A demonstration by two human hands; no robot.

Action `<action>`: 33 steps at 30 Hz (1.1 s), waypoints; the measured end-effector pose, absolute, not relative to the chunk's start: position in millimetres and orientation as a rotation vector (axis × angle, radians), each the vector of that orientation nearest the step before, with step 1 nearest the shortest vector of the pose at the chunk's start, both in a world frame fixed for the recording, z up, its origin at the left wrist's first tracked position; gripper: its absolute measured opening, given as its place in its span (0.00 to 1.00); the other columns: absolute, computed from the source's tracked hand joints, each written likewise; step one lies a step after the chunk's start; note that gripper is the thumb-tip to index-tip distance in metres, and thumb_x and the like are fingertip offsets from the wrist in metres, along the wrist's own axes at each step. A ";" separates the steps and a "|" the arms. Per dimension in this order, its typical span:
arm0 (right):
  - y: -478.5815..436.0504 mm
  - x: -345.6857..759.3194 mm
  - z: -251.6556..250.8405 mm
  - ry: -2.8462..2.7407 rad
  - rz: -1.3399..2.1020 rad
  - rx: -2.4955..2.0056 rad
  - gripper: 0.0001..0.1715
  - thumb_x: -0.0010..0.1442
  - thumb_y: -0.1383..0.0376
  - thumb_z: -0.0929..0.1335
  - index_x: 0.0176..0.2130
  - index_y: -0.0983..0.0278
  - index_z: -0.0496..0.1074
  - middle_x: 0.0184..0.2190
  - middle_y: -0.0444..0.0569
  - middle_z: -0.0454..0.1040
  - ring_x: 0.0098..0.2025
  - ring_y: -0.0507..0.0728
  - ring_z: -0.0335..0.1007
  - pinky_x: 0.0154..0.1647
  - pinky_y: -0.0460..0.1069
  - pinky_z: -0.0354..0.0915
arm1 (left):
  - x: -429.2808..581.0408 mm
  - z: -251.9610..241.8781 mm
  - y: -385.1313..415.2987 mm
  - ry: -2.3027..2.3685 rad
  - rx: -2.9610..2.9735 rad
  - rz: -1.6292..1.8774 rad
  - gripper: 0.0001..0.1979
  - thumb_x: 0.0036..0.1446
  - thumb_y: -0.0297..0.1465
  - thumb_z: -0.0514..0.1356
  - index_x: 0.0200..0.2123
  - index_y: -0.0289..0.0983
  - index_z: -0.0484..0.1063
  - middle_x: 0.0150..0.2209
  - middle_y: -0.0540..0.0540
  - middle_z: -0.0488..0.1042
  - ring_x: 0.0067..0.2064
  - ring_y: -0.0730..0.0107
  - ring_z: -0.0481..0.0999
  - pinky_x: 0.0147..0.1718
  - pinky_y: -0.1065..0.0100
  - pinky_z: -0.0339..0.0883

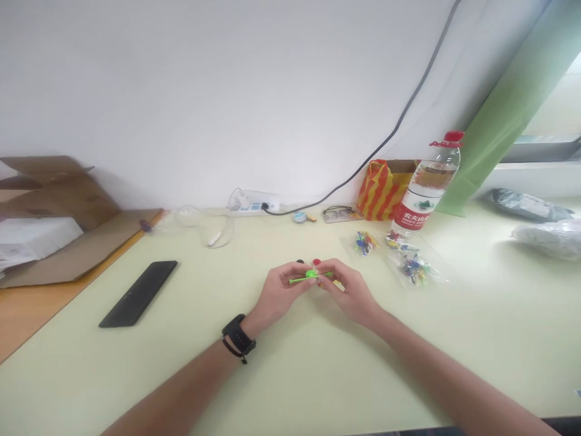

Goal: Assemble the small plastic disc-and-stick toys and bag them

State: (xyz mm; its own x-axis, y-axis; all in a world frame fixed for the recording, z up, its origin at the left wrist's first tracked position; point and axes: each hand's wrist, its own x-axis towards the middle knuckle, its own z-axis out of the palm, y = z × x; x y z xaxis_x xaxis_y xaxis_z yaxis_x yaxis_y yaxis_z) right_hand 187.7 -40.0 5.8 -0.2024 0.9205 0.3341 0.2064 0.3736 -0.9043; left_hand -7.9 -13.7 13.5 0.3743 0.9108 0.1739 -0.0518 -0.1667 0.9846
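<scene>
Just above the middle of the table, my left hand (282,289) and my right hand (348,289) meet with fingertips pinched on a small bright green plastic piece (311,275). It has a round centre and thin arms sticking out sideways. Behind the fingers a small red round piece (316,262) and a dark round piece (300,261) show in part. A bit of yellow peeks out beside my right fingers, too small to name. A black watch is on my left wrist.
Clear bags of small coloured plastic parts (414,266) lie to the right, before a large water bottle (426,188) and a striped bag (379,191). Glasses (338,212) and a power strip (254,203) are along the wall. A black flat case (138,295) and cardboard box (104,233) are left.
</scene>
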 end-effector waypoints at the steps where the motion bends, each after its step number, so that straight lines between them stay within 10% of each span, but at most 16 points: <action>1: -40.4 188.3 6.1 -1.674 0.877 -1.031 0.13 0.68 0.53 0.66 0.47 0.57 0.72 0.50 0.53 0.76 0.43 0.60 0.77 0.45 0.56 0.73 | -8.0 13.4 -14.1 0.817 1.486 1.047 0.13 0.56 0.37 0.71 0.42 0.38 0.80 0.43 0.43 0.83 0.48 0.56 0.81 0.52 0.55 0.76; 9: -40.3 190.3 10.2 -1.653 0.798 -1.115 0.14 0.65 0.53 0.68 0.46 0.58 0.72 0.42 0.51 0.78 0.34 0.58 0.73 0.38 0.54 0.71 | -9.5 14.4 -17.2 0.867 1.679 1.082 0.10 0.56 0.36 0.70 0.40 0.38 0.80 0.40 0.43 0.82 0.44 0.58 0.82 0.48 0.58 0.76; 15: -43.3 191.4 26.1 -1.474 1.182 -0.842 0.17 0.64 0.54 0.71 0.49 0.57 0.69 0.45 0.52 0.77 0.46 0.60 0.75 0.48 0.57 0.72 | -8.0 15.2 -20.8 0.819 1.681 1.064 0.08 0.55 0.33 0.70 0.36 0.37 0.78 0.39 0.43 0.82 0.42 0.59 0.82 0.47 0.58 0.77; 24: -42.7 182.6 11.9 -1.426 1.556 -0.938 0.23 0.65 0.48 0.69 0.53 0.56 0.64 0.35 0.43 0.74 0.26 0.51 0.66 0.29 0.49 0.65 | -9.3 21.4 -16.0 0.771 1.374 1.169 0.13 0.53 0.33 0.72 0.35 0.36 0.72 0.43 0.41 0.81 0.46 0.58 0.82 0.47 0.58 0.77; 33: -35.8 195.7 26.9 -1.324 1.344 -0.932 0.17 0.61 0.52 0.73 0.38 0.62 0.71 0.32 0.48 0.76 0.32 0.54 0.69 0.33 0.50 0.64 | -9.1 16.7 -19.7 0.795 1.667 1.123 0.14 0.56 0.30 0.70 0.45 0.37 0.78 0.45 0.41 0.82 0.47 0.60 0.83 0.50 0.60 0.77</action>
State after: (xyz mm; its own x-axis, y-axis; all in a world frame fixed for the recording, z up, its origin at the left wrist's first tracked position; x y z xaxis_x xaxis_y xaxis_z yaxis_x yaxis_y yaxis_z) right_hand 195.7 -35.8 26.9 -0.2124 0.9704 0.1148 -0.1296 0.0885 -0.9876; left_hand -9.1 -19.7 16.7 0.3694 0.8730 0.3185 0.0098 -0.3464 0.9380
